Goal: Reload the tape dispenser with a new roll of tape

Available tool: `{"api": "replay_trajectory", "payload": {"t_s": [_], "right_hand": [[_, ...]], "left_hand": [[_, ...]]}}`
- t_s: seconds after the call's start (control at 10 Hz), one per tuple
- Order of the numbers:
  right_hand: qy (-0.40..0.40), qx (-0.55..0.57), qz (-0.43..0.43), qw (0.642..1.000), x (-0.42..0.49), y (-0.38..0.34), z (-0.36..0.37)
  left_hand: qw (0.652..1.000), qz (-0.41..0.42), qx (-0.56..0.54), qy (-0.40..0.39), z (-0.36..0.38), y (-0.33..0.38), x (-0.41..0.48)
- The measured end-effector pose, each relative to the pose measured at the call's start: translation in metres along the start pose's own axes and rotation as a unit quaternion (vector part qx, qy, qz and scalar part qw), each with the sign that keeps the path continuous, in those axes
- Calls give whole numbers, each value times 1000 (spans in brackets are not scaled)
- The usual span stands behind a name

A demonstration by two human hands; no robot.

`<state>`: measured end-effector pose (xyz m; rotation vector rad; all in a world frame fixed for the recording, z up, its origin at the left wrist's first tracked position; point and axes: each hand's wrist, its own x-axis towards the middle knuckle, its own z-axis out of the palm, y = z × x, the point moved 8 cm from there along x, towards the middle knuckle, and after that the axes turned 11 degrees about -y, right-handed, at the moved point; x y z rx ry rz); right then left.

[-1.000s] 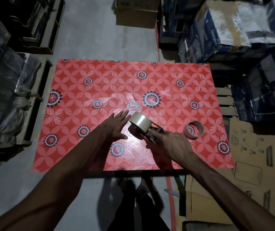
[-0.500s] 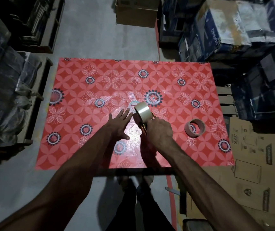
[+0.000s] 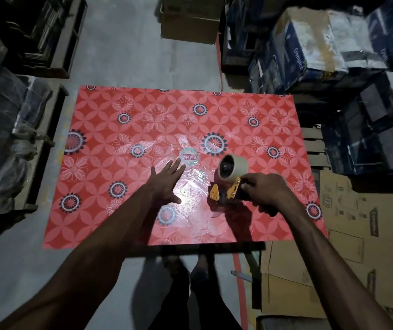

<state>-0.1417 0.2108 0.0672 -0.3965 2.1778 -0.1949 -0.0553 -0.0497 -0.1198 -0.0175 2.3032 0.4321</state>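
Observation:
A tape dispenser (image 3: pixel 224 195) with yellow side plates and a dark body carries a roll of pale brown tape (image 3: pixel 234 169) at its far end. My right hand (image 3: pixel 266 191) is shut on the dispenser's handle and holds it just above the red flowered table (image 3: pixel 119 210), right of the middle. Left of it, my left hand (image 3: pixel 167 184) lies flat on the table with its fingers spread and holds nothing. A glossy patch of clear film or tape (image 3: pixel 190 182) shines on the table between my hands.
A round sticker (image 3: pixel 189 157) lies beyond my left fingers. Flat cardboard boxes (image 3: pixel 357 246) sit right of the table, and blue cartons (image 3: pixel 321 51) are stacked at the back right. Wrapped bundles (image 3: pixel 0 129) line the left, with a brown box (image 3: pixel 190 25) on the floor beyond.
My right hand has carried the dispenser to the right and turned it so the roll's open side faces left. The loose tape ring on the right is no longer visible. My left hand stayed put.

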Motion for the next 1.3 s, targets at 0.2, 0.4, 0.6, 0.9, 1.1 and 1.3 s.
{"api": "replay_trajectory", "payload": {"t_s": [0.2,0.4,0.6,0.9,1.1,1.3], "right_hand": [[66,245,-61,965,30,28,-12],[92,453,-94,881,65,7,20],[103,487,-87,863,100,6,60],[118,455,-83,879,110,10,80],[82,388,-73,915,115,9,82],[148,152,11,977,98,14,57]], "left_hand": [[997,18,-70,25,-2,13,-9],[988,-7,-150,40,-17,7,-4],[988,-16,-150,25,-19,2,-7],[986,-32,-128,107,-39,21,-17],[983,-39,-158,80,-26,15,-21],[977,-73,-163,115,-32,18,-29]]}}
